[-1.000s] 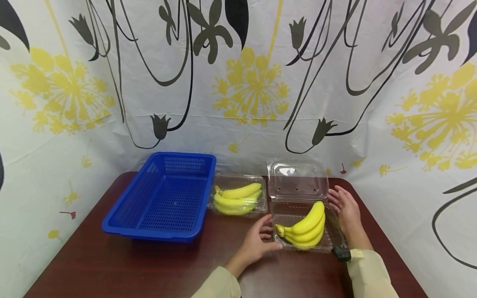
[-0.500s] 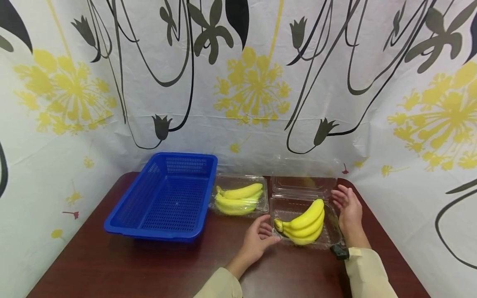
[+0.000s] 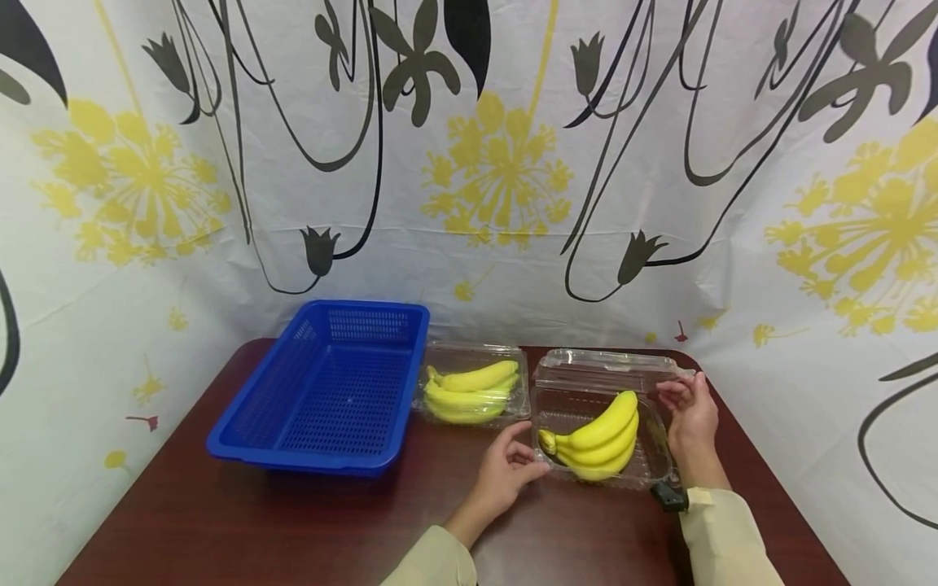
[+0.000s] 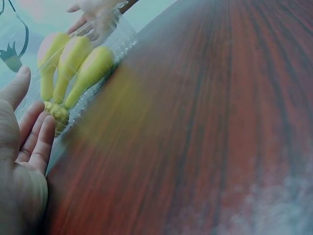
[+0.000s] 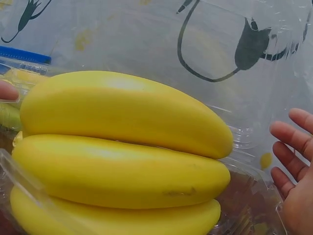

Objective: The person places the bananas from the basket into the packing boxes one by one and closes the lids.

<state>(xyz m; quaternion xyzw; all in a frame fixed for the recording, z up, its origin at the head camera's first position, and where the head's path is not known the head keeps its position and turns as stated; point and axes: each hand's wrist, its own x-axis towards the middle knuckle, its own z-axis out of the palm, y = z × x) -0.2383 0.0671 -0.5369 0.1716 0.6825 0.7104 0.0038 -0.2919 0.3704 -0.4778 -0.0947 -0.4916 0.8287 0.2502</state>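
Observation:
A clear plastic clamshell box (image 3: pixel 655 472) holds a bunch of yellow bananas (image 3: pixel 597 439) at the right of the table. Its hinged lid (image 3: pixel 608 364) is raised at the back; in the right wrist view it rises behind the bananas (image 5: pixel 122 166). My left hand (image 3: pixel 506 468) is beside the box's left side, thumb at the front left corner, fingers loosely bent. At the lid's right end is my right hand (image 3: pixel 689 407), its fingers (image 5: pixel 288 147) relaxed and spread; whether they touch the lid cannot be told.
Left of this box, a second clear box (image 3: pixel 523 407) with bananas (image 3: pixel 469 395) inside stands at the table's back. A blue perforated basket (image 3: pixel 308 464) sits farther left. A patterned curtain (image 3: pixel 506 285) hangs close behind the dark red table (image 3: pixel 293 529).
The lid has swung forward from leaning back, now seen at a flatter angle. My right hand has shifted slightly right. The left hand has barely moved, and the bananas lie still.

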